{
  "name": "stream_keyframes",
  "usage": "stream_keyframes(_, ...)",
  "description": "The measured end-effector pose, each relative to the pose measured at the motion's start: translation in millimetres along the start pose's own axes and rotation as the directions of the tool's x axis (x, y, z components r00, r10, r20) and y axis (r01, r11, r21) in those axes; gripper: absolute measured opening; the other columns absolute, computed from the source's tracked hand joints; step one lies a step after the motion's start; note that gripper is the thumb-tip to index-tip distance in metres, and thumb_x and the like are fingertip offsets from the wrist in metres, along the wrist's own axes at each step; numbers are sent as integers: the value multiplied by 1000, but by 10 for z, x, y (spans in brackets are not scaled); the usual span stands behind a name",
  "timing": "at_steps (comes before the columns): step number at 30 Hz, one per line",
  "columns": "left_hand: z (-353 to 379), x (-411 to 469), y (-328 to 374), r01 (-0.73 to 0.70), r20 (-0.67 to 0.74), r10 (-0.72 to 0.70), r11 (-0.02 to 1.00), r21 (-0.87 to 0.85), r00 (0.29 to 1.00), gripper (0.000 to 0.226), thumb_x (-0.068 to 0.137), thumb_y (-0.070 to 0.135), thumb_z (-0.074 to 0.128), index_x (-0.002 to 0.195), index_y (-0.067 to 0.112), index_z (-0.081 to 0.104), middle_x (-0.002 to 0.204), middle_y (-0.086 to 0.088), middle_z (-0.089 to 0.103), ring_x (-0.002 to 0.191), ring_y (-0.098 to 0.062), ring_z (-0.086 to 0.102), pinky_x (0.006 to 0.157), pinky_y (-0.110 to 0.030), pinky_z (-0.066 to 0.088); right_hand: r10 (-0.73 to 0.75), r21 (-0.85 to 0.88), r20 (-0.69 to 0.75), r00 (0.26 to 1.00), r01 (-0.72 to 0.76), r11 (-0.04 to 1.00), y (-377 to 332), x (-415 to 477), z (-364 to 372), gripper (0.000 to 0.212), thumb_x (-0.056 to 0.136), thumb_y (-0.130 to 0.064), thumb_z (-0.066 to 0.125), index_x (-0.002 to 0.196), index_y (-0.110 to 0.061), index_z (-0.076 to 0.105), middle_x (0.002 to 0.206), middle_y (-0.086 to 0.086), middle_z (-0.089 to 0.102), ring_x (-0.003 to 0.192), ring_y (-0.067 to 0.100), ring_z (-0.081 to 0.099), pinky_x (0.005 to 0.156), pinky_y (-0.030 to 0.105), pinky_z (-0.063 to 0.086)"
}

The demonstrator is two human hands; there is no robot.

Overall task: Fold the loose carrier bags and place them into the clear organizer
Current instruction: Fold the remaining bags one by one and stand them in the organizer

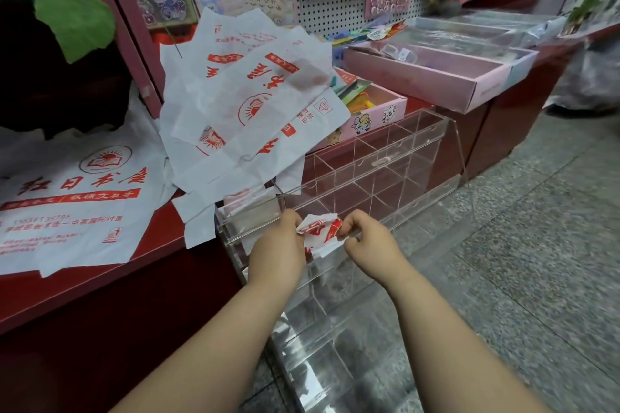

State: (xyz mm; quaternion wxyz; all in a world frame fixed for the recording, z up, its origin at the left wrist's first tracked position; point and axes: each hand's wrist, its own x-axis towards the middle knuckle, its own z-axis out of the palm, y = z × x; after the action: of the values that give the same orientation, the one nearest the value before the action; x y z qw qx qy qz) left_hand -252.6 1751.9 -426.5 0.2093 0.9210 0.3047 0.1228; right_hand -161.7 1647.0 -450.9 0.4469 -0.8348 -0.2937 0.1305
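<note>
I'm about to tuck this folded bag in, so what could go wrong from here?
The folded bag is only pinched at its ends by the left hand and right hand, so it may spring open once dropped into the clear organizer. The pile of loose bags overhangs the red shelf beside the organizer and could slide off.

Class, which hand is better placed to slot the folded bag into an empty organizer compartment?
Probably the right hand: it pinches the bag, and the empty compartments of the organizer lie on its side. The left hand, also pinching, is by the filled one.
</note>
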Motion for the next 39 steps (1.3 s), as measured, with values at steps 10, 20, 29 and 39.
stream_keyframes(10,104,106,76,-67,151,59,996,51,987,23,91,32,52,112,24,56,110,2,63,104,-21,54,76,-29,42,23,141,-131,991,-4,990,30,21,-5,41,78,13,38,68,-27,42,78,-8,54,81,14,50,62,21,33)
stream_keyframes(20,188,78,-29,-103,148,118,989,-108,982,35,92,30,50,125,19,47,127,3,53,112,-17,50,87,-26,42,35,143,-224,974,-3,990,6,63,18,35,79,13,40,101,-6,59,99,2,54,91,12,49,80,18,35)
stream_keyframes(29,-441,-611,-389,-317,-166,278,900,-299,946,22,79,42,50,95,32,62,75,35,59,91,4,53,76,-10,41,-29,181,-383,923,106,978,-311,-127,-8,25,84,5,46,81,-16,58,75,-13,56,72,6,52,66,17,39)
stream_keyframes(39,-1382,-988,-2022,46,-437,31,985,165,899,35,80,29,48,86,4,72,87,-11,71,87,-31,67,77,-46,49,-369,44,-335,867,406,913,-1036,-501,398,27,81,11,57,82,-16,59,72,-17,57,68,-15,54,64,0,39)
